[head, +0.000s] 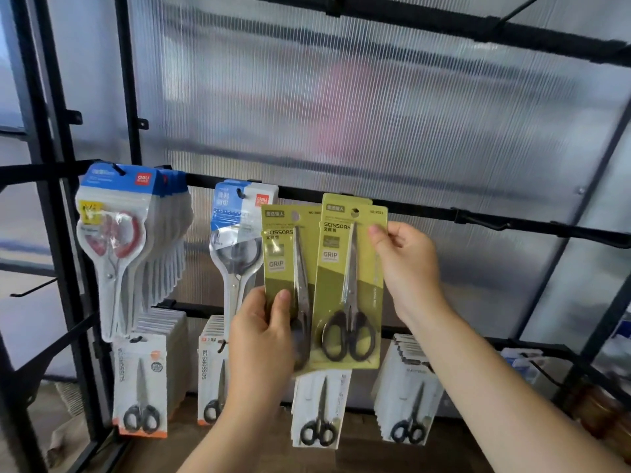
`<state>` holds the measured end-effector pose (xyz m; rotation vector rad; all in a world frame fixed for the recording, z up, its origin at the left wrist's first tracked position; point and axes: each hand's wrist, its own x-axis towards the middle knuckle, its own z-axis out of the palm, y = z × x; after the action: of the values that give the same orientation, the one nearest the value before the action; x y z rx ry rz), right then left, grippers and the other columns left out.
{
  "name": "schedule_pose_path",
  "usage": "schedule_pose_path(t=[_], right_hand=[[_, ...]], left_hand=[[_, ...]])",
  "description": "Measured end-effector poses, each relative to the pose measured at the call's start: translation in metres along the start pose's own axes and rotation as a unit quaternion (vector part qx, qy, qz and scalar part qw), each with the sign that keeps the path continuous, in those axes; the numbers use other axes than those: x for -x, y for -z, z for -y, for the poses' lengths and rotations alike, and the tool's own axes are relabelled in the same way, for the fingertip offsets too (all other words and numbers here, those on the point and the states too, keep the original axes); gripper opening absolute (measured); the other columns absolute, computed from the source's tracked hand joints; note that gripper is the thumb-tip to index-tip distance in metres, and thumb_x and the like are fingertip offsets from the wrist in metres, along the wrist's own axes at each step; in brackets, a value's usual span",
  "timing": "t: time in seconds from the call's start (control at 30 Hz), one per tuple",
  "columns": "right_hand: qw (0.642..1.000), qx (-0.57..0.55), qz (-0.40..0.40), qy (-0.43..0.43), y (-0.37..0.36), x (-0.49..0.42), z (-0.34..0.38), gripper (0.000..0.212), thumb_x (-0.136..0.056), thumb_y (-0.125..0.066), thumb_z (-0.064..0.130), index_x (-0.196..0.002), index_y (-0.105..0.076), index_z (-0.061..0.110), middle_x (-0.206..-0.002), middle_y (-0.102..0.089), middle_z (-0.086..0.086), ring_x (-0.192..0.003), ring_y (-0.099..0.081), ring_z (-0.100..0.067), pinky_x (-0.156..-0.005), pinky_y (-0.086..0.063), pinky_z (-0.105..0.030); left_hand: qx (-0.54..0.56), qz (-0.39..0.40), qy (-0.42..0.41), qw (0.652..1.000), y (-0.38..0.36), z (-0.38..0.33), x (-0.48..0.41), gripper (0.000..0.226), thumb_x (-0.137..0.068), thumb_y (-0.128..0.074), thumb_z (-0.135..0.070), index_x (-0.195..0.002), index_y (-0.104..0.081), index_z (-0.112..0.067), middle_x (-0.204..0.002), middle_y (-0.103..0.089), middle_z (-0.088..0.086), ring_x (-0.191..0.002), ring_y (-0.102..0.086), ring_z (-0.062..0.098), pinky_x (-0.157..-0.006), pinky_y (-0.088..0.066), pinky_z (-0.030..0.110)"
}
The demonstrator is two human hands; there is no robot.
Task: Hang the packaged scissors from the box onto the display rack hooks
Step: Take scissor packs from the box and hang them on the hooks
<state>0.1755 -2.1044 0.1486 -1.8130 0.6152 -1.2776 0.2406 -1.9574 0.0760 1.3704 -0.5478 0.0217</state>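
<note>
While the left hand [263, 339] gripped the lower part of one green scissors pkg [280, 247], thumb on its front, the right hand [406, 268] pinched the upper right edge of a 2nd green pkg [331, 288]. This overlapped the 1st. Both were upright, tops at the rack's middle rail [512, 225], just beside blue-header scissors packs [228, 206].

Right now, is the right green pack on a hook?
Cannot tell. Right hand pinches the pack near its top; hole sits by the rail, no hook showing.

Ribbed translucent panel [375, 97], blurred colours behind
</note>
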Motion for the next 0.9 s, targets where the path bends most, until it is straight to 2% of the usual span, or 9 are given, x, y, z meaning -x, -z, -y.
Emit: schedule_pose_path(t=[0.07,0.1,0.17,0.27,0.43,0.6,0.73,0.83,0.9], right_hand=[[1.0,0.002,-0.013,0.017,0.001,-0.008,-0.001,0.027,-0.097,-0.06,0.023,-0.089,-0.064,-0.002,-0.088,-0.067,-0.024,-0.074,-0.058,-0.036,-0.069,-0.052,-0.044],[1.0,0.006,-0.014,0.024,0.0,-0.011,-0.002,0.03,-0.097,-0.06,0.024,-0.088,-0.063,-0.005,-0.08,-0.063,-0.023,-0.065,-0.052,-0.03,-0.062,-0.047,-0.038],[0.999,0.021,-0.021,0.031,-0.001,-0.017,-0.007,0.03,-0.097,-0.06,0.024,-0.076,-0.06,0.002,-0.066,-0.054,-0.009,-0.06,-0.044,-0.015,-0.058,-0.037,-0.03],[0.998,0.041,-0.027,0.033,-0.005,-0.024,-0.013,0.038,-0.097,-0.06,0.023,-0.061,-0.047,0.019,-0.057,-0.043,0.006,-0.055,-0.038,-0.01,-0.056,-0.032,-0.028],[0.996,0.073,-0.038,0.025,-0.014,-0.034,-0.023,0.038,-0.097,-0.06,0.024,-0.062,-0.044,0.026,-0.058,-0.045,0.009,-0.052,-0.04,-0.007,-0.052,-0.031,-0.024],[0.994,0.099,-0.046,0.008,-0.026,-0.051,-0.036,0.031,-0.096,-0.061,0.029,-0.068,-0.053,0.018,-0.061,-0.051,0.005,-0.054,-0.044,-0.011,-0.051,-0.032,-0.026],[0.995,0.08,-0.052,-0.032,-0.033,-0.063,-0.039,0.016,-0.092,-0.067,0.031,-0.093,-0.06,0.016,-0.085,-0.062,0.004,-0.077,-0.058,-0.014,-0.064,-0.046,-0.027],[0.994,0.061,-0.044,-0.08,-0.031,-0.067,-0.045,0.035,-0.09,-0.069,0.038,-0.111,-0.059,0.012,-0.102,-0.064,0.0,-0.094,-0.062,-0.021,-0.082,-0.051,-0.037],[0.992,0.062,-0.056,-0.092,-0.024,-0.065,-0.045,0.038,-0.092,-0.064,0.041,-0.116,-0.057,0.013,-0.111,-0.063,-0.003,-0.097,-0.059,-0.02,-0.081,-0.048,-0.036]], left_hand=[[-0.001,-0.002,0.0,1.0,0.0,0.0,-0.001,0.033,-0.1,-0.052,-0.018,-0.075,-0.046,0.002,-0.06,-0.041,0.01,-0.046,-0.03,0.008,-0.04,-0.025,0.017],[-0.001,-0.005,-0.001,1.0,0.001,-0.001,0.0,0.033,-0.1,-0.051,-0.018,-0.074,-0.045,0.001,-0.059,-0.04,0.009,-0.045,-0.029,0.007,-0.039,-0.025,0.016],[-0.004,-0.015,-0.008,1.0,0.0,-0.002,0.0,0.035,-0.1,-0.051,-0.016,-0.068,-0.04,-0.006,-0.056,-0.035,0.004,-0.042,-0.028,0.006,-0.038,-0.024,0.014],[-0.011,-0.026,-0.012,1.0,0.001,-0.001,-0.001,0.038,-0.1,-0.051,-0.014,-0.066,-0.035,-0.01,-0.053,-0.03,-0.001,-0.04,-0.027,0.006,-0.037,-0.023,0.014],[-0.023,-0.038,-0.033,0.998,0.007,0.001,-0.007,0.032,-0.1,-0.051,-0.016,-0.07,-0.045,-0.007,-0.052,-0.038,-0.003,-0.042,-0.029,0.006,-0.041,-0.026,0.017],[0.005,0.012,-0.041,0.999,0.006,-0.005,-0.005,0.034,-0.099,-0.052,-0.018,-0.068,-0.043,-0.009,-0.054,-0.041,-0.002,-0.045,-0.03,0.006,-0.041,-0.025,0.016],[0.0,0.069,-0.017,0.997,-0.002,-0.005,0.001,0.037,-0.099,-0.053,-0.017,-0.064,-0.039,-0.015,-0.044,-0.038,-0.012,-0.042,-0.031,0.004,-0.041,-0.024,0.015],[-0.004,0.095,-0.019,0.995,-0.007,-0.007,-0.009,0.032,-0.1,-0.054,-0.015,-0.07,-0.045,-0.01,-0.051,-0.045,-0.012,-0.049,-0.036,0.003,-0.046,-0.03,0.017],[-0.005,0.102,-0.032,0.994,-0.01,-0.013,-0.02,0.032,-0.1,-0.054,-0.013,-0.069,-0.045,-0.012,-0.05,-0.047,-0.016,-0.049,-0.039,0.001,-0.048,-0.031,0.014]])
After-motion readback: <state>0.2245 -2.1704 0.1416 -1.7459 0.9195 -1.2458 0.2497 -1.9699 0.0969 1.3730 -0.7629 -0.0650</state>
